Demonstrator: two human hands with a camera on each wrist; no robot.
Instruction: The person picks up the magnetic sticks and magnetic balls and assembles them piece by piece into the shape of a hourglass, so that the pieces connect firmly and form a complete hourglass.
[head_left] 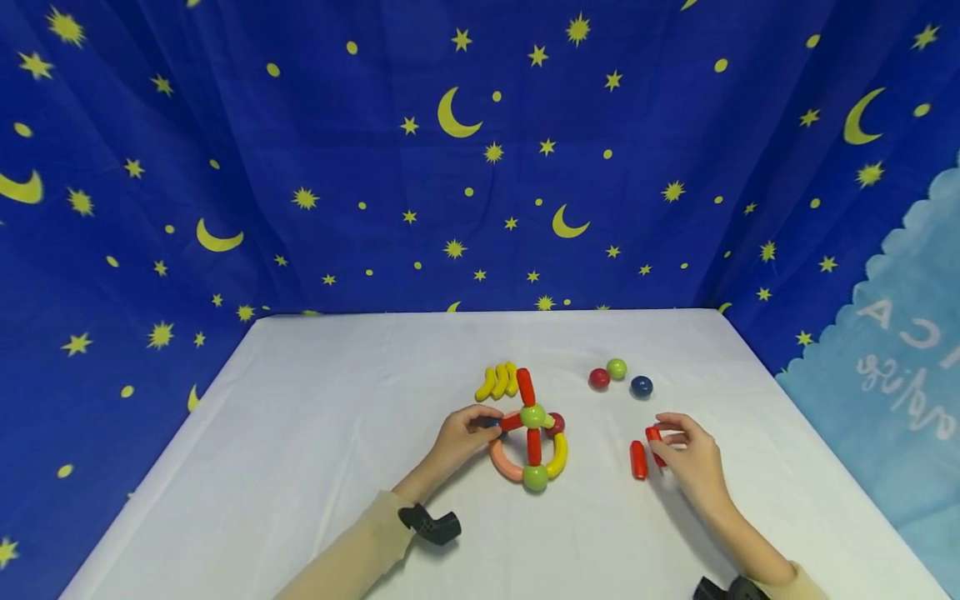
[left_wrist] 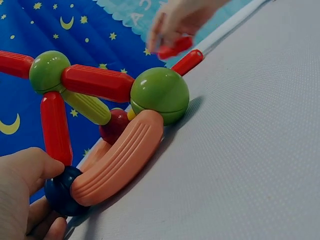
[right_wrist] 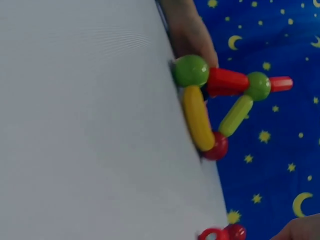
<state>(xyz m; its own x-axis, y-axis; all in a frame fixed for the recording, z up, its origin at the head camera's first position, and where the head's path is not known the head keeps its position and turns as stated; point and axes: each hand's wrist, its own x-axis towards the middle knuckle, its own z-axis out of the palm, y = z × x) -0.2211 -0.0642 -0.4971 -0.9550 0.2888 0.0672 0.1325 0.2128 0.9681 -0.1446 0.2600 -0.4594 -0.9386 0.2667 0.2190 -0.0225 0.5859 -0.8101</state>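
Note:
A magnetic ball-and-stick structure stands on the table: a ring of curved salmon (left_wrist: 120,160) and yellow (right_wrist: 198,118) sticks with balls, red sticks (head_left: 534,447) and a light green stick (right_wrist: 236,116) meeting at a raised green ball (head_left: 533,416), and one red stick pointing up from it. My left hand (head_left: 462,440) grips the dark blue ball (left_wrist: 62,192) at the ring's left, thumb on top. Over the table at the right, my right hand (head_left: 693,462) pinches a red magnetic stick (head_left: 656,447). Another red stick (head_left: 638,460) lies just left of it.
Several yellow curved sticks (head_left: 497,381) lie behind the structure. Farther back to the right sit a red ball (head_left: 599,379), a green ball (head_left: 617,369) and a dark blue ball (head_left: 642,387). A starry blue curtain (head_left: 480,167) rises behind the white table (head_left: 360,375).

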